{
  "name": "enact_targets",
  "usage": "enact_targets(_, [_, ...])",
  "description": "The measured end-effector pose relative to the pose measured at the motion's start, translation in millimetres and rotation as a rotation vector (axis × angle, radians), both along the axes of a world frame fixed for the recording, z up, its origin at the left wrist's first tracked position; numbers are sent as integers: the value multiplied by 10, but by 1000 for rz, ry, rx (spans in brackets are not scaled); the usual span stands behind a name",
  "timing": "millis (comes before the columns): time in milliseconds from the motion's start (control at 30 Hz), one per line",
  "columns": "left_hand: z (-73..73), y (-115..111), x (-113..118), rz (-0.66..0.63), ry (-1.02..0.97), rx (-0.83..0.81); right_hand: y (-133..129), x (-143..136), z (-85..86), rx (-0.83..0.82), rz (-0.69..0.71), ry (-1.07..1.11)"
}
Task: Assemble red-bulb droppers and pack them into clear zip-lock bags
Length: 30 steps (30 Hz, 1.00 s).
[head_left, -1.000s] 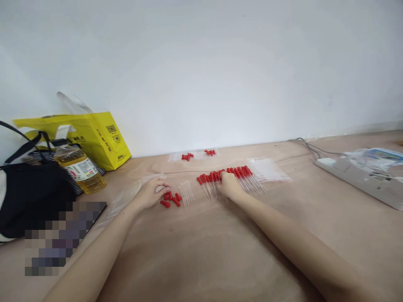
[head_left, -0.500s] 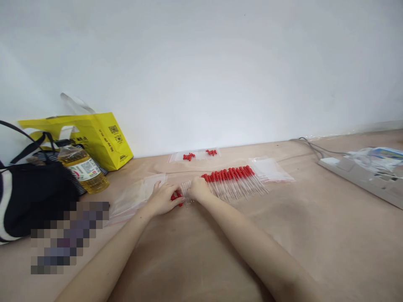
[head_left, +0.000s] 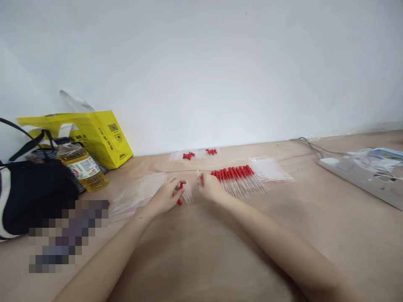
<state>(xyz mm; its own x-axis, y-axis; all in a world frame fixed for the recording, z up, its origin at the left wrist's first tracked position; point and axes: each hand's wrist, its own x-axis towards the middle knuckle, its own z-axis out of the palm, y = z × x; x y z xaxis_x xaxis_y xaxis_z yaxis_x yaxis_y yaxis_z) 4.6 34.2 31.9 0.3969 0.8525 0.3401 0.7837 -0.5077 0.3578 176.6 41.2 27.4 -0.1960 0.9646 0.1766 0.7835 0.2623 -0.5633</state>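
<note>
Near the middle of the table, my left hand (head_left: pixel 166 195) pinches a red rubber bulb (head_left: pixel 180 186) between thumb and fingers. Another red bulb (head_left: pixel 179 202) shows just below its thumb. Several thin glass tubes (head_left: pixel 188 193) lie side by side at its fingertips. My right hand (head_left: pixel 210 188) is closed on a dropper, whose red bulb (head_left: pixel 200 180) shows at the fingers; its tube is mostly hidden. Directly right of this hand lies a row of glass droppers (head_left: pixel 234 174), red bulbs pointing away from me and clear tips towards me.
Clear zip bags lie left (head_left: pixel 138 197) and right (head_left: pixel 272 169). By the wall, another bag (head_left: pixel 201 154) bears red bulbs and tubes. An oil bottle (head_left: pixel 84 167), yellow bag (head_left: pixel 103 134) and black bag (head_left: pixel 37 197) stand left. A power strip (head_left: pixel 355 178) lies right.
My right hand has moved right, away from my left hand and the loose tubes, with a red bulb now visible in its fingers. My left hand has shifted slightly.
</note>
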Motion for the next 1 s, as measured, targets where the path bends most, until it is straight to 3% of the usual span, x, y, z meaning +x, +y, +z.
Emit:
enact_targets(67, [-44, -43, 92, 9, -126, -50, -126, 229, -22, 78, -12, -9])
enact_targets(133, [-97, -108, 202, 50, -203, -81, -230, 471, -93, 335, -10, -86])
enact_targets(200, [-153, -183, 308, 75, -246, -44, -294, 687, -201, 508, 81, -172])
enact_targets(367, [-276, -327, 459, -23, -168, -1, -345, 952, -463, 720, 210, -210])
enact_targets(567, [-378, -377, 518, -91, -93, 87, -395, 897, -565, 753, 282, -175])
enact_targets(1000, [-465, -365, 507, -64, -124, 125, -445, 814, -598, 719, 313, -149])
